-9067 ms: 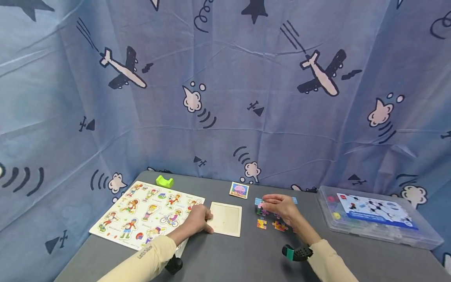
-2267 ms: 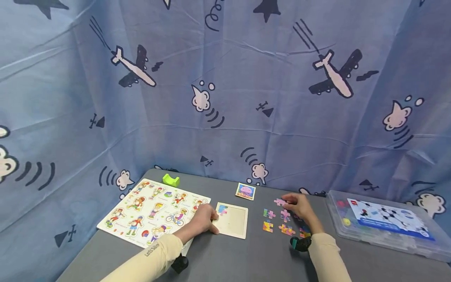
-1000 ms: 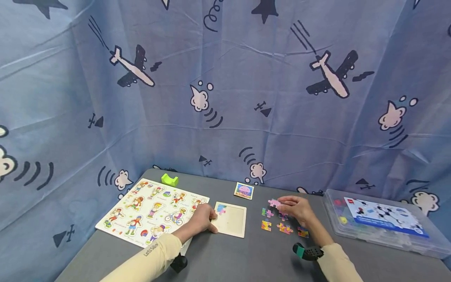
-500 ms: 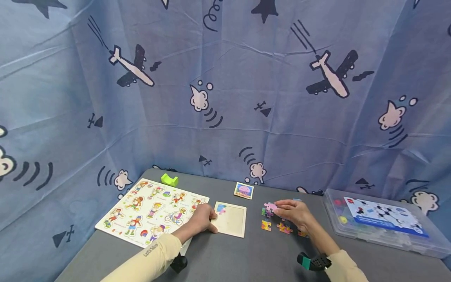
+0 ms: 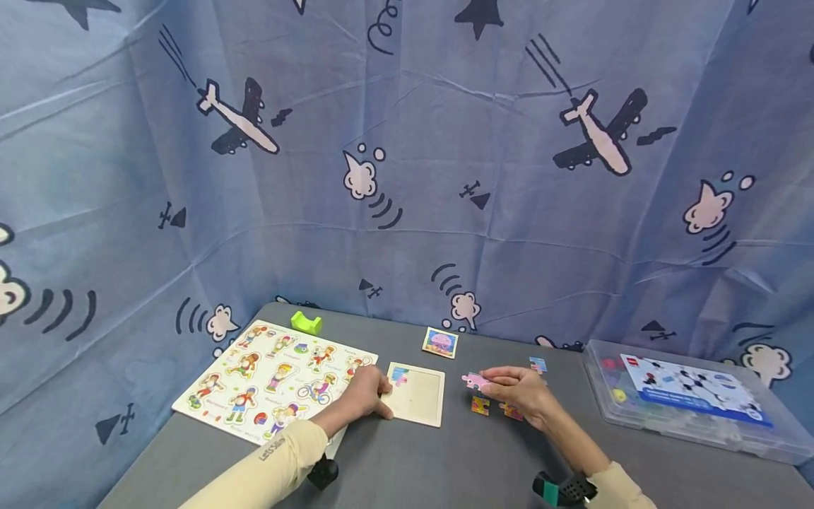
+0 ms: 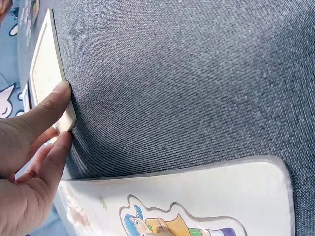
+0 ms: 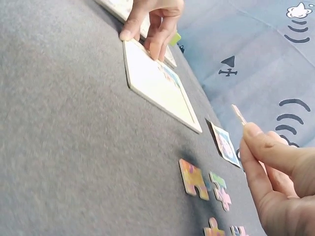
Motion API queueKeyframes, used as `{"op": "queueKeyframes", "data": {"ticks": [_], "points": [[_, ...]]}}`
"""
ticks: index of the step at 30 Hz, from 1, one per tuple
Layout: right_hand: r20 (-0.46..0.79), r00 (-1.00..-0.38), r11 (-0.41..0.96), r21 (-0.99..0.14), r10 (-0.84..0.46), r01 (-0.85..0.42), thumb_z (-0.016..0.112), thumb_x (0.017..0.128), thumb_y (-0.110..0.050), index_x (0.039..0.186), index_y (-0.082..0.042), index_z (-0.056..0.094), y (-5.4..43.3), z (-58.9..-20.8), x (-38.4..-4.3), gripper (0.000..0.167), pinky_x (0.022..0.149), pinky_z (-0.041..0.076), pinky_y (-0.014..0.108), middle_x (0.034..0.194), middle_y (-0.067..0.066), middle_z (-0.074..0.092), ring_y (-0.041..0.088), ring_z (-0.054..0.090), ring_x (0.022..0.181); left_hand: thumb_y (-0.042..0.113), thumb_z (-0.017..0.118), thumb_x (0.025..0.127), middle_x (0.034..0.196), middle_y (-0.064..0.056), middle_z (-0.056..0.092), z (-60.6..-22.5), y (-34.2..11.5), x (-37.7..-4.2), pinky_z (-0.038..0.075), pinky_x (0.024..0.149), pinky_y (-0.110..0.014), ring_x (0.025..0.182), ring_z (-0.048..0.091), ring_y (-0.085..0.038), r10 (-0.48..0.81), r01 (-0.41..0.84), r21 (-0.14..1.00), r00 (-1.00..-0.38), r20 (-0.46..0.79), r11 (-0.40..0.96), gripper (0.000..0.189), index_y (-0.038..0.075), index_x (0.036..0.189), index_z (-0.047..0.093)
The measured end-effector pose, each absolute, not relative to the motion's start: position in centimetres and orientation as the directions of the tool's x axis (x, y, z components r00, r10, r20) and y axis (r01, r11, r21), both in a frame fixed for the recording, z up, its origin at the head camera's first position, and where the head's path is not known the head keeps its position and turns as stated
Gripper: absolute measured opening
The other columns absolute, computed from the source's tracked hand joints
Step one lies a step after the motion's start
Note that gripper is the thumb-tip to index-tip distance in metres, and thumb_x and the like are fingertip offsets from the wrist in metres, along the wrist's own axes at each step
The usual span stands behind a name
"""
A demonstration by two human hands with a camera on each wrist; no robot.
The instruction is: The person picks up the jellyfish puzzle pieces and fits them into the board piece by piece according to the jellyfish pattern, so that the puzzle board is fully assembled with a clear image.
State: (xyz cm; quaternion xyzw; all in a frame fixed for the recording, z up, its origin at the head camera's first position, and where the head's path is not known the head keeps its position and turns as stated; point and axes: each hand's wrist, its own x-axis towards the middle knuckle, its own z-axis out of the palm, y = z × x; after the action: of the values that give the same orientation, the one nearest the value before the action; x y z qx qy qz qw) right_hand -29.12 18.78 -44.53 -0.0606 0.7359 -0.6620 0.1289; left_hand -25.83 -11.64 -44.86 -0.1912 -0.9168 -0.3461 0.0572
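Note:
My right hand (image 5: 524, 396) pinches a pink jigsaw piece (image 5: 473, 382) between thumb and fingers, raised over the table; the right wrist view shows this piece (image 7: 238, 114) edge-on. Left of it lies a square wooden puzzle tray (image 5: 420, 403), with a blue-and-pink piece (image 5: 400, 375) in its upper left corner. My left hand (image 5: 362, 396) grips the tray's left edge, the thumb at its near corner in the left wrist view. Below the right hand lie a yellow-orange piece (image 5: 480, 405), an orange piece (image 5: 511, 411) and a green-and-pink piece (image 7: 220, 191). A blue piece (image 5: 538, 365) lies behind that hand.
A small jellyfish picture card (image 5: 440, 343) lies behind the tray. At left is a large board of figure cut-outs (image 5: 267, 382), with a green block (image 5: 307, 323) behind it. A clear plastic case (image 5: 693, 403) stands at right. A patterned curtain (image 5: 407, 177) hangs behind the table.
The blue-and-pink piece has come into the tray since the oldest frame. In the last second my right hand has lifted the pink piece and carried it left. The left hand stays on the tray.

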Motion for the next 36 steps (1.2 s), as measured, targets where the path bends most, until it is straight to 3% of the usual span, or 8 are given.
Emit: {"op": "queueKeyframes", "data": {"ticks": [5,13,27,36], "points": [[-0.162,-0.971,0.174,-0.976,-0.178,0.131,0.077,0.078,-0.006,0.111,0.004,0.066,17.7,-44.9,-29.0,0.036,0.058,0.05,0.024,0.096,0.006,0.072,0.013,0.067,0.078,-0.006,0.088,0.048,0.054,0.012,0.013,-44.9,-11.7,-25.7,0.015,0.051,-0.021,0.052,0.015,-0.005,0.319,0.407,0.603,-0.913,0.252,0.687,0.064,0.009,0.055,0.026],[-0.116,-0.97,0.105,-0.99,-0.214,0.095,0.072,0.081,0.002,0.114,0.013,0.06,16.3,-46.2,-29.4,0.037,0.074,0.055,0.031,0.101,0.011,0.071,0.013,0.065,0.08,-0.008,0.088,0.047,0.054,0.009,0.014,-44.8,-11.6,-25.7,0.015,0.051,-0.021,0.052,0.015,-0.006,0.317,0.407,0.619,-0.913,0.257,0.672,0.065,0.01,0.055,0.025],[-0.103,-0.97,0.096,-0.992,-0.219,0.083,0.072,0.081,0.002,0.113,0.013,0.061,13.4,-46.9,-29.8,0.036,0.073,0.055,0.031,0.099,0.015,0.071,0.014,0.067,0.079,-0.007,0.088,0.047,0.054,0.011,0.013,-45.2,-11.6,-25.9,0.015,0.052,-0.021,0.052,0.015,-0.006,0.315,0.403,0.624,-0.915,0.252,0.669,0.067,0.012,0.055,0.024],[-0.027,-0.963,0.017,-1.0,-0.269,0.024,0.068,0.08,0.012,0.11,0.02,0.057,11.2,-47.3,-30.3,0.033,0.072,0.055,0.028,0.098,0.02,0.07,0.011,0.066,0.078,-0.004,0.089,0.049,0.055,0.01,0.013,-45.1,-11.7,-26.0,0.014,0.053,-0.022,0.053,0.014,-0.008,0.309,0.389,0.608,-0.921,0.238,0.692,0.067,0.011,0.057,0.024]]}}
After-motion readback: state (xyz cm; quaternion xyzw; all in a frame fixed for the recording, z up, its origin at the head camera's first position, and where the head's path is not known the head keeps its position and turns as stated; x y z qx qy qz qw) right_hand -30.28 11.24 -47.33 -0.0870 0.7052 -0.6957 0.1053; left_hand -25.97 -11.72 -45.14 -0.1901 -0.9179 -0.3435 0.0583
